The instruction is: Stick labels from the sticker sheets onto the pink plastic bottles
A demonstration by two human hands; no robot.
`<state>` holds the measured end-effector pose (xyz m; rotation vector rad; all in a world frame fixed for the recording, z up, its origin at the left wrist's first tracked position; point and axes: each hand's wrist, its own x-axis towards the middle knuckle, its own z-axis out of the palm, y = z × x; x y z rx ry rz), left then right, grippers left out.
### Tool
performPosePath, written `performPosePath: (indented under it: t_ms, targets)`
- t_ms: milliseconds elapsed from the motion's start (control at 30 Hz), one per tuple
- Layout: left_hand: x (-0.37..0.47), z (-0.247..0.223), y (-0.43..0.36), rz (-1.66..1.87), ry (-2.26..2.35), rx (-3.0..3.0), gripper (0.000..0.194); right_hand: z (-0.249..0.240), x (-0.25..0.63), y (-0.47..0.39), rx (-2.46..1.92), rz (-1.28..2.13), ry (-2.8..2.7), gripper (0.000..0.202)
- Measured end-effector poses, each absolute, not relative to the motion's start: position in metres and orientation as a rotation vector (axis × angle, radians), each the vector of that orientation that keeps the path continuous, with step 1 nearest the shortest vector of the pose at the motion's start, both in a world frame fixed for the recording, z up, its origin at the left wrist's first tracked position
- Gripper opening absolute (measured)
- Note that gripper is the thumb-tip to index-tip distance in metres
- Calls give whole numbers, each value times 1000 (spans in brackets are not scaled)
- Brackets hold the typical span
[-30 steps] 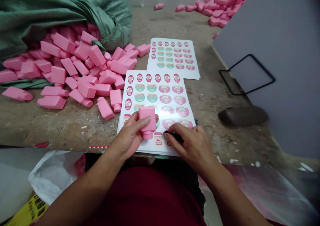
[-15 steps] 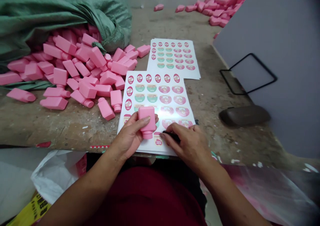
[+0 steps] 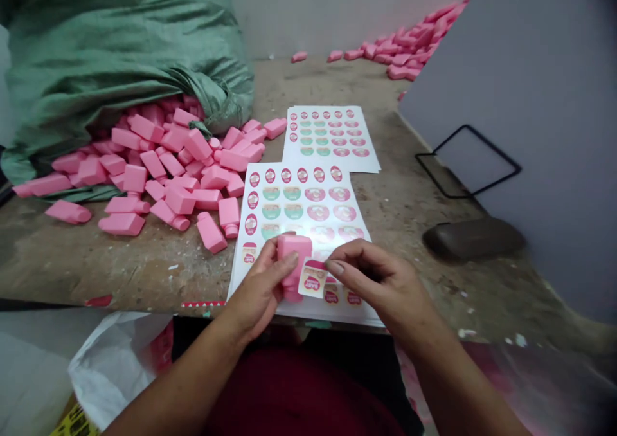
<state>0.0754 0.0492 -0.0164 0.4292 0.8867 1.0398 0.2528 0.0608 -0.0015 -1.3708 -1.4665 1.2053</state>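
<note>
A pink plastic bottle [image 3: 295, 249] is in my left hand [image 3: 260, 288], its neck towards me and my thumb across its face. My right hand [image 3: 385, 278] pinches the edge of a small sticker [image 3: 313, 280] printed "BABY", between thumb and forefinger. The sticker is in front of the bottle's right side, overlapping it in view; whether it touches the bottle I cannot tell. Below both hands lies a white sheet of stickers [image 3: 304, 198] with pink and green labels in rows. My right palm and curled fingers are partly hidden.
Several pink bottles [image 3: 180, 199] spill from a green sack [image 3: 130, 44] at left. A second sticker sheet [image 3: 332, 159] lies behind the first. On the right are a dark oblong case [image 3: 475, 238], a black wire frame [image 3: 467, 163] and a grey panel [image 3: 520, 89]. More bottles [image 3: 409, 53] are piled behind.
My right hand has lifted the sticker off the sheet and brought it up to the bottle. The black tool seen earlier in that hand no longer shows. The view has tilted up slightly.
</note>
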Motion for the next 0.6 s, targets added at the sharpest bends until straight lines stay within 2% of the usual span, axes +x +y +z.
performPosePath:
  t_ms: [167, 300, 600]
  targets:
    - [80, -13, 42, 1015, 841, 339, 42, -3, 248, 62, -1317, 1238, -1496, 22]
    - [82, -13, 42, 1021, 835, 302, 38, -4, 247, 63, -1307, 1270, -1494, 22]
    - [83, -11, 41, 1018, 857, 388, 45, -8, 247, 63, -1400, 1183, -1519, 24]
